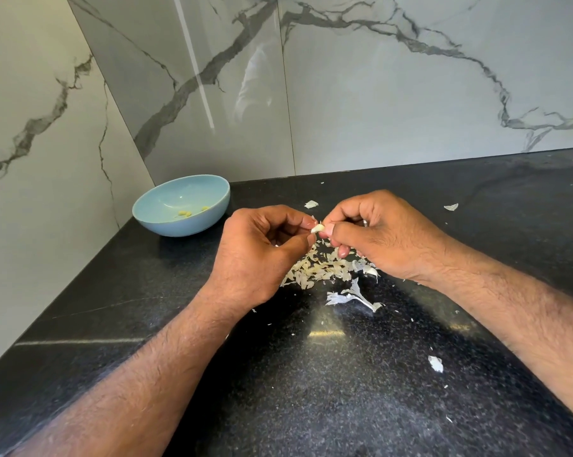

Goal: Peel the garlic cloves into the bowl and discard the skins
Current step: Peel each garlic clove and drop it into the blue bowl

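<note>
A black speckled countertop (311,374) fills the lower part of the view, meeting a white marble wall (410,94) with grey veins behind and to the left. Two bare forearms reach in from the bottom corners and meet near the middle of the counter. The left hand (258,249) has its fingers curled inward, thumb and forefinger tips pinching one end of a garlic clove (317,228). The right hand (377,232) is curled likewise, thumb and forefinger pinching the other end of the same clove, so the clove is held between both hands, raised above the counter. A light blue bowl (166,222) sits in the back left corner of the counter, near the wall and well apart from the hands; a few peeled cloves (186,213) lie at its bottom. Directly under the hands lies a heap of garlic skins (321,268), pale and papery, with a larger white stem piece (351,296) just in front of it. Small loose flakes (435,363) are scattered across the counter to the right and behind the hands
</note>
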A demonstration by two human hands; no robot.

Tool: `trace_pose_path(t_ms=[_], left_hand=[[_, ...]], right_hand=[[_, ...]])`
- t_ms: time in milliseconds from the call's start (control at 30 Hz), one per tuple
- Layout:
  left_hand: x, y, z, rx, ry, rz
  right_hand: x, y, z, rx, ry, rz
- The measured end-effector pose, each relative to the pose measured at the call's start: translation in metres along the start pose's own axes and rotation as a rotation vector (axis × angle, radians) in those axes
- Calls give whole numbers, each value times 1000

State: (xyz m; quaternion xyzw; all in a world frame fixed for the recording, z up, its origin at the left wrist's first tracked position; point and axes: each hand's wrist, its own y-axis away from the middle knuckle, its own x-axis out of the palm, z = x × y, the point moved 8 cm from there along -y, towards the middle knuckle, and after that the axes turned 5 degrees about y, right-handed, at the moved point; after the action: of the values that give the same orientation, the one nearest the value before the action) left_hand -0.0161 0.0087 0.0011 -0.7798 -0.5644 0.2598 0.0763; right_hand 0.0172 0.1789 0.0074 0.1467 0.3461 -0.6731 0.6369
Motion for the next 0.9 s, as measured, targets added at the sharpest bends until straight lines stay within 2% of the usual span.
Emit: trace_pose_path(t_ms=[300, 633, 900], left_hand=[[2, 0, 10, -97, 108, 21], [15, 5, 26, -337, 380, 128], [15, 5, 25, -317, 287, 114]], right_hand=[[-1, -1, -3, -9, -83, -24], [1, -3, -2, -15, -214, 11], [-5, -5, -9, 13, -139, -42]])
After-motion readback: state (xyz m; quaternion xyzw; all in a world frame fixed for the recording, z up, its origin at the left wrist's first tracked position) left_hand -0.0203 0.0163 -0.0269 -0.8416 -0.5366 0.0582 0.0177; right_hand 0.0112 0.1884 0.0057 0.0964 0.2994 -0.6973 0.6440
